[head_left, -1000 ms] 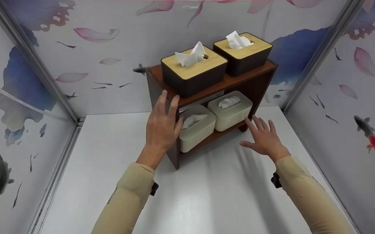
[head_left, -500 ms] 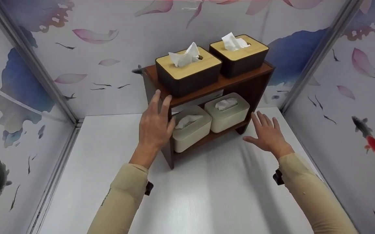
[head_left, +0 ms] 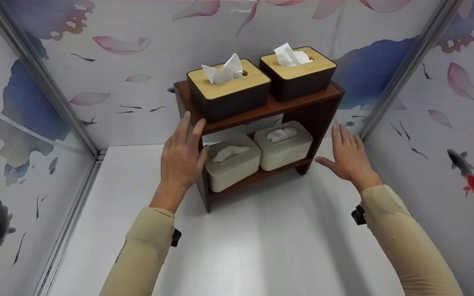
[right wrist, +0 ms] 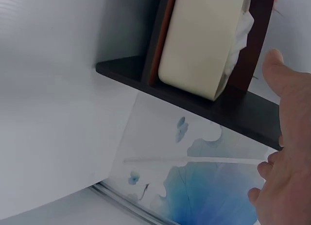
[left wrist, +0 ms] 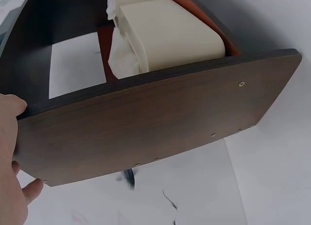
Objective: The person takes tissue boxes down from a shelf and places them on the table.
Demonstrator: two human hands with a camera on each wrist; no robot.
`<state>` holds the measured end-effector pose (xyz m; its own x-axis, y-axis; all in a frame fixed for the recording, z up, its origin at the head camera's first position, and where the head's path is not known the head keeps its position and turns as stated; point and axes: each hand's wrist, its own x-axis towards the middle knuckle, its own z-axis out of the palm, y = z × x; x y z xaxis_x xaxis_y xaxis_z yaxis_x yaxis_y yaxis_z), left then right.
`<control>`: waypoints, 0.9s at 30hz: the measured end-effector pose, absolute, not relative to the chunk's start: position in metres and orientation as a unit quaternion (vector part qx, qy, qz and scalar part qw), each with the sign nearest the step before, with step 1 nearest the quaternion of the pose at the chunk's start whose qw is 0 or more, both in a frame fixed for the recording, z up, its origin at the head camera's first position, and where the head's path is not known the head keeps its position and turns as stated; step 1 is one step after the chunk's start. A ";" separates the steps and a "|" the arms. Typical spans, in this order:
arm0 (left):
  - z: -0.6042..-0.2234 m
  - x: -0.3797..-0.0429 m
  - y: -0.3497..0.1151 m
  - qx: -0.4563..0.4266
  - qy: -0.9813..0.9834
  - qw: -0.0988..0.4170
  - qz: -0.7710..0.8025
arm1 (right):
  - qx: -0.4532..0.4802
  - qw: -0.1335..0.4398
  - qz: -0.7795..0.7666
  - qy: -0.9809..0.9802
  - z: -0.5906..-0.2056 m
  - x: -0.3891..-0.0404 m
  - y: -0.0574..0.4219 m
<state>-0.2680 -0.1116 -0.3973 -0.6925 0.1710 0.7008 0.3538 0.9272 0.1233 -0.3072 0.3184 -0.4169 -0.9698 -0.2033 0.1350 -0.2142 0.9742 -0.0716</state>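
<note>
Here, hands (head_left: 181, 159) (head_left: 351, 158) apart, fingers (head_left: 183, 129) extended, flanking a brown shelf (head_left: 278, 107), four tissue boxes (head_left: 234, 98) aboard, sleeve marking (head_left: 120, 251) unreadable.

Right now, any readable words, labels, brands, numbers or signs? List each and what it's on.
None readable in any view.
Left sleeve: small dark marks, possibly lettering, too small to read.
Tissue boxes, shelf: no text seen on the faces shown.

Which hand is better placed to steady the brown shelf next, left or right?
Probably the left hand: it is up against one end of the brown shelf, thumb at its edge. The right hand is spread beside the other end, where the head view shows a gap.
</note>
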 end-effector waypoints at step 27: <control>-0.399 -0.272 -0.153 -0.119 -0.899 0.417 -0.056 | 0.111 0.083 0.084 -0.987 -0.341 -0.329 0.286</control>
